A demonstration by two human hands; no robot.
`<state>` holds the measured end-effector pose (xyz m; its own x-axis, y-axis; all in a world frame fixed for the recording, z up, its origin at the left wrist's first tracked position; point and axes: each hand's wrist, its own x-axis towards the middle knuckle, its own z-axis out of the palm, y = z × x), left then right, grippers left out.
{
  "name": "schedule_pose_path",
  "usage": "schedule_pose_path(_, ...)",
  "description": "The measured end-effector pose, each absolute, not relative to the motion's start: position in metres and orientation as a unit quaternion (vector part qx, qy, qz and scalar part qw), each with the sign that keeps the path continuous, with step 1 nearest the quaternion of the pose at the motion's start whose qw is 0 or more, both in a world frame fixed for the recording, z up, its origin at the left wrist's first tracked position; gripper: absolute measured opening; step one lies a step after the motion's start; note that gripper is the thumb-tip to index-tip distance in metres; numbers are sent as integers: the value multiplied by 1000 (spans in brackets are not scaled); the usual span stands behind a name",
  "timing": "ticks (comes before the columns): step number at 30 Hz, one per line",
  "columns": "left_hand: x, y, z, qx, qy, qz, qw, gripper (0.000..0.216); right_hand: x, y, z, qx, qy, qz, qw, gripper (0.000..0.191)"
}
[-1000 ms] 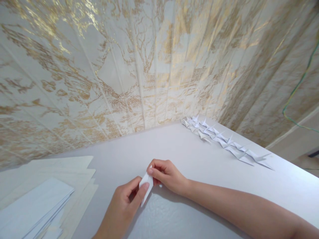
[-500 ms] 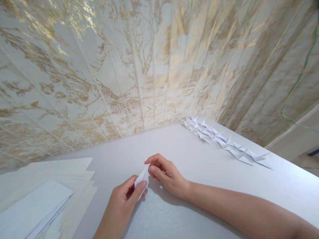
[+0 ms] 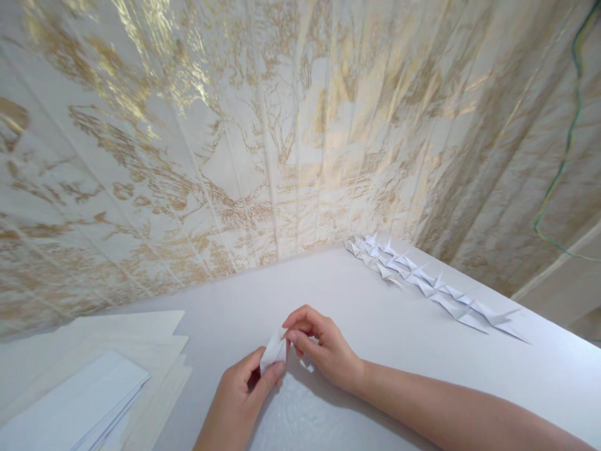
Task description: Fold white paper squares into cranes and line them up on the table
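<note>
My left hand (image 3: 251,379) grips a small piece of folded white paper (image 3: 271,354), thumb on its near face and fingers behind it. On the paper's right side, my right hand (image 3: 315,341) is closed, its thumb and index finger pinching the upper edge. The fingertips partly cover the spot where they meet the paper. Just below my right hand a tiny white scrap (image 3: 307,365) shows against the table.
White folded paper cranes (image 3: 425,285) stand in rows along the table's right side. At the left lie large cream sheets (image 3: 162,326) with folded white papers (image 3: 89,398) on top. A gold-patterned curtain (image 3: 235,156) hangs behind the white table (image 3: 263,288).
My right thumb and index finger have come together on the paper's upper edge; before, they were apart beside it. The view has tilted slightly, so everything sits lower.
</note>
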<state>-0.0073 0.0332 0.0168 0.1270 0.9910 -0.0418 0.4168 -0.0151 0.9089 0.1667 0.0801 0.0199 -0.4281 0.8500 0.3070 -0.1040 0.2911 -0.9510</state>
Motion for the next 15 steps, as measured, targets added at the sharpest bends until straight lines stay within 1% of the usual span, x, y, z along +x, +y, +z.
schedule_pose_path(6, -9, 32, 15, 641, 528, 365, 420, 32, 165, 80, 20, -287, -702, 515, 401, 28)
schedule_pose_path(12, -8, 32, 13, 641, 521, 383, 414, 30, 164, 79, 22, -284, -731, 456, 421, 27)
schedule_pose_path(15, -8, 29, 15, 621, 547, 429, 361, 35, 165, 78, 23, -284, -739, 435, 430, 23)
